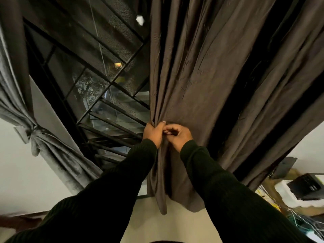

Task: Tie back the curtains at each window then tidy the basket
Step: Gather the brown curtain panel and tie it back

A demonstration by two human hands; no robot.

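Note:
A brown curtain (201,76) hangs loose over the right side of the window (91,81). My left hand (153,133) grips its gathered left edge. Close beside it, my right hand (177,135) has its fingers curled into the folds of the same curtain. The two hands touch at the fingertips. On the left, a grey curtain (57,155) is drawn aside and bound with a knotted grey tie-back (29,133). No basket is in view.
Black grille bars and mesh cover the window glass. A pale wall (21,181) runs below the sill. At the lower right lie a black device (306,187) and a tangle of wires (298,220) on a cluttered surface.

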